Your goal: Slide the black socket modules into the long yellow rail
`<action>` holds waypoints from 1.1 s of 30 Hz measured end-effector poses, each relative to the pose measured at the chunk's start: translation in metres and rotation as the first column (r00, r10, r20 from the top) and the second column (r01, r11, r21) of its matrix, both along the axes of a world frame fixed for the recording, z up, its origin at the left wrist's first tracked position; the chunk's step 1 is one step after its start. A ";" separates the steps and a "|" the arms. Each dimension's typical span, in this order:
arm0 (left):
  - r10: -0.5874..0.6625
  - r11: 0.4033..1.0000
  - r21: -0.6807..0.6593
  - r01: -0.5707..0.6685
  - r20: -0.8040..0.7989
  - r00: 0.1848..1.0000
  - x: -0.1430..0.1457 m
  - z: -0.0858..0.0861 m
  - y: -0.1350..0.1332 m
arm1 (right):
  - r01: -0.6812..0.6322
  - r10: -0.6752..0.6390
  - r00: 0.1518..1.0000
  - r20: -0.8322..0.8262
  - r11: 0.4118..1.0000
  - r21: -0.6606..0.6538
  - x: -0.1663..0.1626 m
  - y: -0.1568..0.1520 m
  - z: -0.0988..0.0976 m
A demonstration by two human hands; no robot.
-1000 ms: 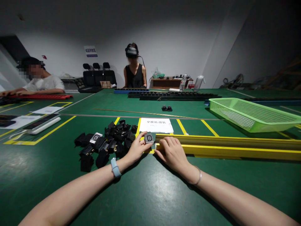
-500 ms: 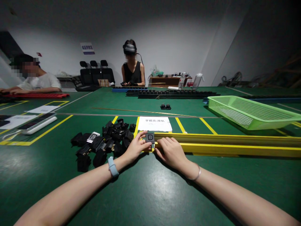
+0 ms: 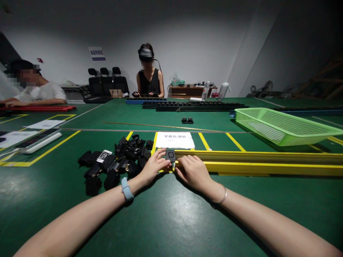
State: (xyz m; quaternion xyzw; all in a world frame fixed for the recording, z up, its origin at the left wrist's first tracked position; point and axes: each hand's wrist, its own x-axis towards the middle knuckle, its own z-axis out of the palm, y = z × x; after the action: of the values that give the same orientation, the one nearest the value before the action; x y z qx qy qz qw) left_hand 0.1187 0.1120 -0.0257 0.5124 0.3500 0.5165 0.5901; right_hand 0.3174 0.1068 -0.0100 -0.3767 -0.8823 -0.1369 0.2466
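Observation:
My left hand (image 3: 153, 166) pinches a small black socket module (image 3: 170, 155) and holds it at the left end of a long yellow rail (image 3: 254, 162). My right hand (image 3: 193, 170) lies on top of that rail end, fingers curved over it, right beside the module. A pile of several black modules (image 3: 118, 160) lies on the green table just left of my left hand. A white paper label (image 3: 175, 140) lies behind the rail end.
A green plastic basket (image 3: 284, 125) stands at the right, behind the rail. Two loose black modules (image 3: 187, 120) sit mid-table. Long black rails (image 3: 198, 105) lie further back. One person sits opposite, another at the far left with red rails (image 3: 40, 108).
My left hand has brought the module down and right, from just off the rail end to sitting at it. My right hand stays on the rail.

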 end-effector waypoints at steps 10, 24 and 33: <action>0.019 0.998 -0.054 -0.017 0.047 0.999 0.000 0.004 0.000 | -0.004 0.004 1.000 -0.004 1.000 0.013 0.000 0.000 0.000; 0.017 0.998 -0.065 -0.012 0.076 0.997 0.000 0.005 -0.001 | 0.005 -0.005 1.000 -0.002 1.000 0.013 -0.001 0.001 0.000; 0.022 0.997 -0.072 -0.016 0.079 0.997 -0.001 0.005 -0.001 | 0.004 -0.004 1.000 -0.007 1.000 0.006 -0.001 0.000 0.000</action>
State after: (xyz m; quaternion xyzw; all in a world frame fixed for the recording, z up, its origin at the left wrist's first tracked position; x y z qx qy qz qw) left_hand 0.1181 0.1107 -0.0209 0.4665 0.3492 0.5294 0.6166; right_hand 0.3168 0.1070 -0.0103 -0.3782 -0.8803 -0.1385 0.2506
